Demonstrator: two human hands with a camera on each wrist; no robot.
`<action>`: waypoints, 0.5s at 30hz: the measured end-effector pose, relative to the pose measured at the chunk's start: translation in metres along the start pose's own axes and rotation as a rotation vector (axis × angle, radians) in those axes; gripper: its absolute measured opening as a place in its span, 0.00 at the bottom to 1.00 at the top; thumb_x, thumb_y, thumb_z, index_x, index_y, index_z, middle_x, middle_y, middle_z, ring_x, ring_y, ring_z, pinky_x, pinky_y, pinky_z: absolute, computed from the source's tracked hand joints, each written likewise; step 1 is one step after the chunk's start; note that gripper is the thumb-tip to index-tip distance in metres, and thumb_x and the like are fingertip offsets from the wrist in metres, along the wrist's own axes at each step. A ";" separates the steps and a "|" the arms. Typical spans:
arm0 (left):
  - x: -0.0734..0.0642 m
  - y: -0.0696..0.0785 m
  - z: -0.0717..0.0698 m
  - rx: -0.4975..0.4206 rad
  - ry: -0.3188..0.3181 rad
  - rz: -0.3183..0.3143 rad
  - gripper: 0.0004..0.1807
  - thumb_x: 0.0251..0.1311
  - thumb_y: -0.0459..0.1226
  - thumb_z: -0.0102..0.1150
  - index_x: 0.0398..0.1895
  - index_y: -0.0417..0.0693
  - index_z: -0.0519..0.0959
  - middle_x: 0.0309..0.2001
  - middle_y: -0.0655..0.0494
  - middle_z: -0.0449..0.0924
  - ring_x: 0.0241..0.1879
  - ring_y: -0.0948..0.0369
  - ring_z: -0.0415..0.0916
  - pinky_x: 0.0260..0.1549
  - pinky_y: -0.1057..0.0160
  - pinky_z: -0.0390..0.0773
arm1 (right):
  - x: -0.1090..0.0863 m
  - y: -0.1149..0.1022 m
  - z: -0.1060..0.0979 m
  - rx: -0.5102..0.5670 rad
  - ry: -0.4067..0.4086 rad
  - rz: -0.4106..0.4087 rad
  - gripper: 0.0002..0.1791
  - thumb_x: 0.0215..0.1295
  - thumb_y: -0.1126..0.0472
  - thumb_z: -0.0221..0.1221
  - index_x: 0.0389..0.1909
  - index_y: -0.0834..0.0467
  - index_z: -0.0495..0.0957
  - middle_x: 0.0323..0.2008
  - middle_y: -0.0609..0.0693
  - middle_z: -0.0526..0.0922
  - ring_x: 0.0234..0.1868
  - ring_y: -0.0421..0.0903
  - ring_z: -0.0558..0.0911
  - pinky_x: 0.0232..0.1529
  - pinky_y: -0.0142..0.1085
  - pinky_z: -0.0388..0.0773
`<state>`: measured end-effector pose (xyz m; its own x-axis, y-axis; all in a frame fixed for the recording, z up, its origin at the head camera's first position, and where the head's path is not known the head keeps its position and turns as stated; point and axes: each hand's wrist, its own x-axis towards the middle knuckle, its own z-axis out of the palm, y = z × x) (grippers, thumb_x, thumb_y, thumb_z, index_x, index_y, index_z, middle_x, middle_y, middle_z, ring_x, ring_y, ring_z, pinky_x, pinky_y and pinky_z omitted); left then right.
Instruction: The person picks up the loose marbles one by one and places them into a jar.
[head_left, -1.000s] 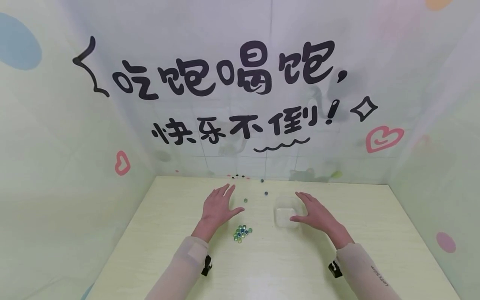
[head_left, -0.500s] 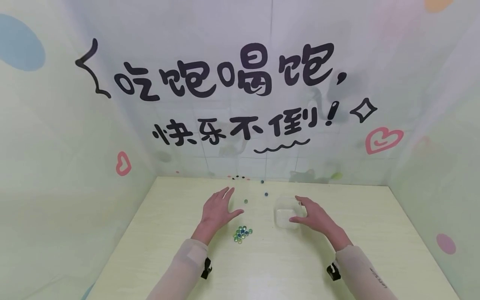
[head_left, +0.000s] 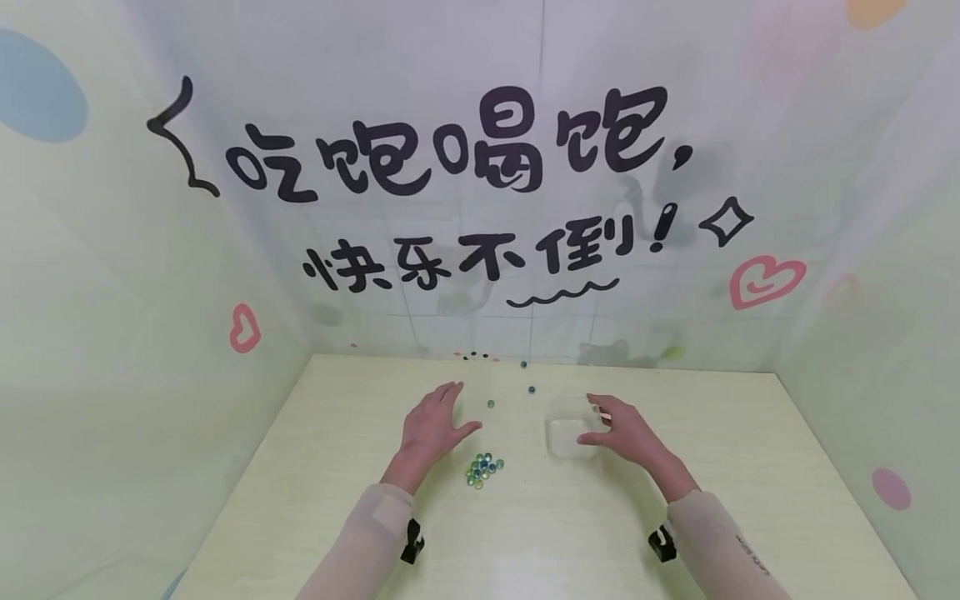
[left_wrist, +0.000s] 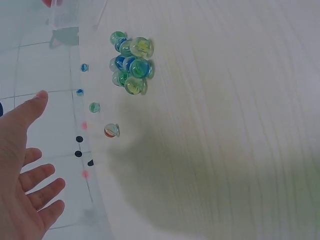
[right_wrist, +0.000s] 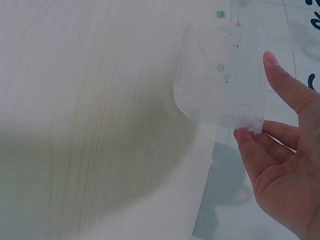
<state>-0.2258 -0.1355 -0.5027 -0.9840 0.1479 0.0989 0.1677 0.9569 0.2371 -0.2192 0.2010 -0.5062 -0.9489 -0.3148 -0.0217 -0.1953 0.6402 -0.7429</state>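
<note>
My left hand [head_left: 429,429] hovers over the table with fingers spread and thumb out, holding nothing. Close to its thumb lies a cluster of glass marbles [head_left: 483,468], green, blue and yellow. The left wrist view shows the cluster [left_wrist: 131,62] beyond the left hand [left_wrist: 25,165], plus a lone clear marble with a red streak [left_wrist: 111,130], hidden by that hand in the head view. My right hand [head_left: 630,429] grips a clear plastic box [head_left: 564,437] at its right side. In the right wrist view its fingertips touch the box's corner and the thumb lies at the rim.
A stray green marble [head_left: 491,404] and two blue marbles, one mid-table [head_left: 532,389] and one by the back wall [head_left: 523,364], lie behind the cluster. Printed cloth walls [head_left: 480,325] enclose the pale wooden table [head_left: 525,533] at the back and sides.
My right hand's fingers have drawn in and curled at the box. The left hand has come slightly nearer to me. Box and marbles stay in place.
</note>
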 end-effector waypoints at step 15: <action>-0.005 -0.003 0.010 -0.142 -0.010 -0.069 0.31 0.58 0.50 0.69 0.63 0.49 0.76 0.66 0.48 0.74 0.66 0.48 0.72 0.59 0.49 0.78 | 0.000 0.003 0.003 0.049 0.015 0.012 0.44 0.60 0.59 0.69 0.71 0.72 0.59 0.68 0.73 0.64 0.67 0.71 0.70 0.64 0.55 0.73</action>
<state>-0.2223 -0.1366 -0.5136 -0.9940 0.0858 0.0683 0.1053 0.9202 0.3770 -0.2188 0.2006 -0.5104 -0.9547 -0.2969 -0.0208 -0.1723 0.6084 -0.7747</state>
